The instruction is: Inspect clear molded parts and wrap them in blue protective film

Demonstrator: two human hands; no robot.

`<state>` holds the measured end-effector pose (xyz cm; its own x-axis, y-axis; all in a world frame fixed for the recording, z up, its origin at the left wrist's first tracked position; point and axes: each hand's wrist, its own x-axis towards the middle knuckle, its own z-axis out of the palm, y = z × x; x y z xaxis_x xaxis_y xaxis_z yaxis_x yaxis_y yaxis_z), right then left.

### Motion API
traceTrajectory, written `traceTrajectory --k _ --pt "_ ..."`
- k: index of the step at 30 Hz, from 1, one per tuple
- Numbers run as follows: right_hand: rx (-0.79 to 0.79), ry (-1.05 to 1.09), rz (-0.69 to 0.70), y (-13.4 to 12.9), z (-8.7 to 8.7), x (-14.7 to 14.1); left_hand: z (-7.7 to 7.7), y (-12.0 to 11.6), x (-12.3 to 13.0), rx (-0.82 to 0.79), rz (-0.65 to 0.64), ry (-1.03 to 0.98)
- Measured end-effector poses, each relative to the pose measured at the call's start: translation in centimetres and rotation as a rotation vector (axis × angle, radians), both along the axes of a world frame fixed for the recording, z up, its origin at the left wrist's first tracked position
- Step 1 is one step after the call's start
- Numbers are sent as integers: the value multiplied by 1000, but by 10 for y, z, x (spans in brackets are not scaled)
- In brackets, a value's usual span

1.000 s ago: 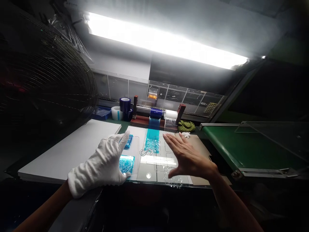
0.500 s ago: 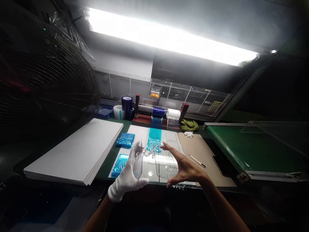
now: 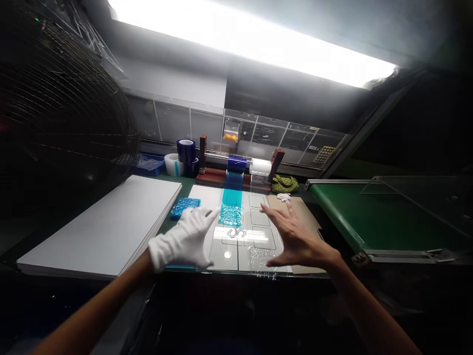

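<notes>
My left hand (image 3: 186, 237), in a white glove, is held over the left side of the glossy work surface (image 3: 226, 260), fingers and thumb apart in a C shape. Facing it on the right, my bare right hand (image 3: 297, 240) is likewise spread, thumb away from the fingers. Between them shows a small S-shaped curl (image 3: 236, 232); whether it belongs to a clear panel is hard to make out. A blue film strip (image 3: 231, 213) lies beyond, coming from a blue roll (image 3: 237, 163). A blue film-wrapped stack (image 3: 185, 206) sits behind my left hand.
A thick stack of white sheets (image 3: 107, 222) lies left, beside a large fan (image 3: 66, 103). Tape rolls (image 3: 185, 150) and a clear film roll (image 3: 260, 167) stand at the back. A green conveyor belt (image 3: 373, 212) is right. Brown board (image 3: 305, 212) lies under my right hand.
The upright clear panel in my left hand no longer shows there. My hands have moved apart, the left one leftward. The view has shifted slightly.
</notes>
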<state>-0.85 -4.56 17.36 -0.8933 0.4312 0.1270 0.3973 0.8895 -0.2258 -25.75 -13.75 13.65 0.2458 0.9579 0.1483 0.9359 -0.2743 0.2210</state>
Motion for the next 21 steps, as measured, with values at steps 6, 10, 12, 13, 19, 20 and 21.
traceTrajectory --k 6,10,12,13,19,20,21 --pt "-375 43 -35 15 -51 36 -51 7 19 -133 -101 -646" --pt "-33 -74 -133 13 -27 41 -27 32 27 -79 -53 -31" --pt "67 -105 -127 15 -16 46 -13 40 28 -41 -50 144" --pt "63 -112 -113 17 -13 50 -8 41 29 -44 -72 153" --pt "-305 -69 -72 46 -38 92 -25 45 51 -242 -126 -157" --pt "-339 -59 -90 54 -46 97 -34 49 59 -211 -43 -159" --pt "-359 -52 -119 62 -55 102 -43 55 67 -166 72 -150"
